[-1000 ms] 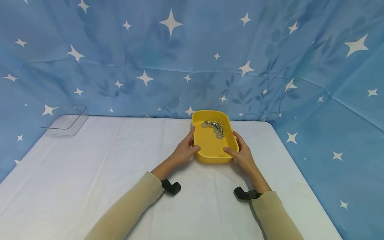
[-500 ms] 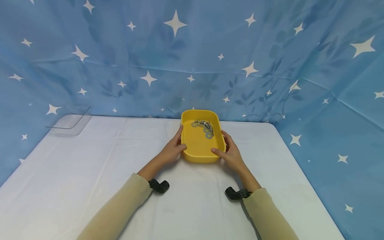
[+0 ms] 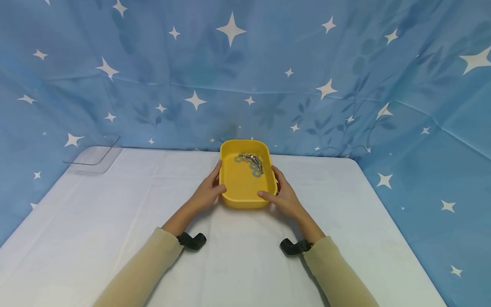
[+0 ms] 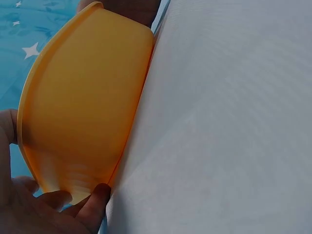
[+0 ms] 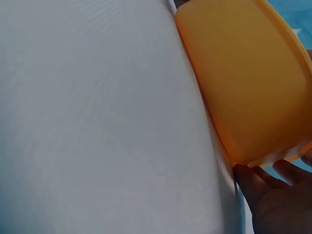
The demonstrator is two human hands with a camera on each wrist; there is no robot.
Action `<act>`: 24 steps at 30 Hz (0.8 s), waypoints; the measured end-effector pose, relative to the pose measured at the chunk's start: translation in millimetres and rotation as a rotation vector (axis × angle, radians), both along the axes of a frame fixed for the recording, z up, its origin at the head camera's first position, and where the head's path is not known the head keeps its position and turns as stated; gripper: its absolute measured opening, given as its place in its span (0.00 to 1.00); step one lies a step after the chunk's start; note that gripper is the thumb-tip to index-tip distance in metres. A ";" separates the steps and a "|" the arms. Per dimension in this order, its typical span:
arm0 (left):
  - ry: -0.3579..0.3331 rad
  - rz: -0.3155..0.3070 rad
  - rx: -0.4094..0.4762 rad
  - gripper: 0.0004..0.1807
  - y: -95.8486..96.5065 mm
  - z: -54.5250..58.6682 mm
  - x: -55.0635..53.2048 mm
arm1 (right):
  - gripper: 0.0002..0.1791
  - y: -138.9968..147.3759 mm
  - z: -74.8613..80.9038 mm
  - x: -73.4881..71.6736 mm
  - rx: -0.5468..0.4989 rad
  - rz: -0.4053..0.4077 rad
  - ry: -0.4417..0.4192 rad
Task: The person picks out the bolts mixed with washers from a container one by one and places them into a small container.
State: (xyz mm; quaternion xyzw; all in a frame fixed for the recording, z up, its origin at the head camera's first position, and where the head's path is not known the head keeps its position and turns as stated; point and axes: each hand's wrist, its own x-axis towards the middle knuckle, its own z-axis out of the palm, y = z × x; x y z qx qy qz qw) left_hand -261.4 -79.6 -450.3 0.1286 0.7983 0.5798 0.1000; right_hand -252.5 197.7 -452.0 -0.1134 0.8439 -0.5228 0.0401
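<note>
In the head view a yellow plastic tray [image 3: 239, 185] is at the back of the table, near the middle. Small metal screws [image 3: 255, 159] and flat washers [image 3: 256, 173] lie together in its far right part. My left hand [image 3: 207, 192] grips the left side, thumb over the near left rim. On the opposite side, my right hand [image 3: 287, 199] holds the tray, thumb over the near right rim. Both wrist views show fingers against the outer wall [image 4: 87, 97], low down. Whether the base touches the cloth cannot be made out.
A clear plastic tray [image 3: 93, 160] with a dark edge line stands at the table's back left corner. White cloth [image 3: 115, 204] covers the table. Behind it hangs a blue star-patterned curtain [image 3: 261, 55]. Each wrist carries a black camera mount [image 3: 192, 241].
Both hands have moved the yellow tray leftward along the back of the table, keeping their grip. The screws and washers stay in the same part of it. The view has shifted slightly.
</note>
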 end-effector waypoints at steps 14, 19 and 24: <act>0.029 0.069 0.040 0.49 -16.6 -7.2 1.1 | 0.50 -11.5 2.1 -18.5 0.045 0.032 0.020; 0.037 0.046 0.054 0.50 -16.8 -9.6 1.8 | 0.48 -9.9 -13.4 -19.6 -0.108 0.070 0.066; 0.039 0.042 0.035 0.49 -21.3 -5.4 -3.2 | 0.46 -11.4 -18.4 -21.1 -0.148 0.076 0.089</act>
